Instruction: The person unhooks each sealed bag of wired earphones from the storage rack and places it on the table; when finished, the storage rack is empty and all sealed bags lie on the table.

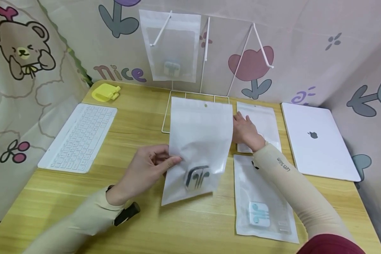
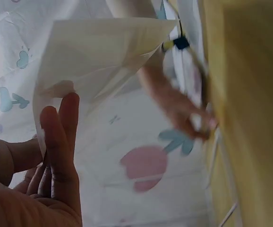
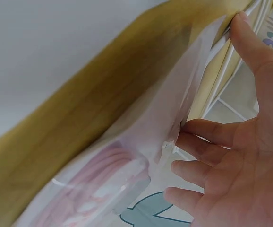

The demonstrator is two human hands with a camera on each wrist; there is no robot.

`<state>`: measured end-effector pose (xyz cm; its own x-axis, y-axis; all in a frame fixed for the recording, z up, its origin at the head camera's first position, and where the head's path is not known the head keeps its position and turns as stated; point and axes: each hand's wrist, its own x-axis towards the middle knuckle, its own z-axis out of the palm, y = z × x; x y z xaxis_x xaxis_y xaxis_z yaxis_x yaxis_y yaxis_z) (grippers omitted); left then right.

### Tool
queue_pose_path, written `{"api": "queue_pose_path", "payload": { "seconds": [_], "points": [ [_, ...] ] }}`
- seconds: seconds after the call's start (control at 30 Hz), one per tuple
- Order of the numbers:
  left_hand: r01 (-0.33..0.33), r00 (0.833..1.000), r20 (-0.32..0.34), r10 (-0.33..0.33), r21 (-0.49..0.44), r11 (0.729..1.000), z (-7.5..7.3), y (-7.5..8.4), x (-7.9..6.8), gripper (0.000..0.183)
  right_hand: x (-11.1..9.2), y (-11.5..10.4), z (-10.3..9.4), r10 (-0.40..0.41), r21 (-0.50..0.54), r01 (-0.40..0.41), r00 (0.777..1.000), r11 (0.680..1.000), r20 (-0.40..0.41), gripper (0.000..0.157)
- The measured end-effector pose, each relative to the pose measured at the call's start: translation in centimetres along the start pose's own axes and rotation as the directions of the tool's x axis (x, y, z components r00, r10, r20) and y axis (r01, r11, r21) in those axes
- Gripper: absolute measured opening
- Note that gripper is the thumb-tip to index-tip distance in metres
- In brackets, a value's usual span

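Observation:
My left hand point(image 1: 143, 169) pinches the left edge of a white zip bag point(image 1: 200, 130), thumb in front. The bag stands raised above the table, and wired earphones in a clear case point(image 1: 198, 178) show through its lower part. Beyond it, my right hand point(image 1: 246, 130) is partly hidden by that bag. Its fingers point(image 3: 205, 130) are spread beside the upper end of another bag point(image 3: 174, 99), which holds pinkish earphones point(image 3: 103, 184); the index fingertip appears to touch it. The thumb is near the white wire rack point(image 1: 207, 42). A third bag point(image 1: 254, 187) with earphones lies below my right forearm.
One bag point(image 1: 177, 38) hangs on the rack's left hook. A white keyboard point(image 1: 79, 137) lies at the left, with a yellow folding stand point(image 1: 105, 92) behind it. To the right is a closed silver laptop point(image 1: 320, 148). Patterned curtain point(image 1: 308, 70) surrounds the table.

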<state>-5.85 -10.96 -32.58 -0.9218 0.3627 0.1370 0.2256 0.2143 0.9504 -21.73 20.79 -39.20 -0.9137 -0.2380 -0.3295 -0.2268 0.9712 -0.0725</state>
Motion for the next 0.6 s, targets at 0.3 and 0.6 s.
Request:
{"api": "queue_pose_path", "payload": {
  "seconds": [0.3,0.6],
  "points": [
    [0.184,0.967,0.200,-0.156,-0.129,0.974,2.4,-3.0,-0.3,0.017,-0.2,-0.4,-0.1,-0.002,0.024,0.003,1.000,1.000,-0.022,0.070],
    [0.286,0.932,0.262,-0.249,-0.115,0.951,3.4,-5.6,-0.7,0.026,-0.1,-0.3,0.4,-0.002,0.050,0.006,0.997,0.999,-0.080,0.097]
  ]
}}
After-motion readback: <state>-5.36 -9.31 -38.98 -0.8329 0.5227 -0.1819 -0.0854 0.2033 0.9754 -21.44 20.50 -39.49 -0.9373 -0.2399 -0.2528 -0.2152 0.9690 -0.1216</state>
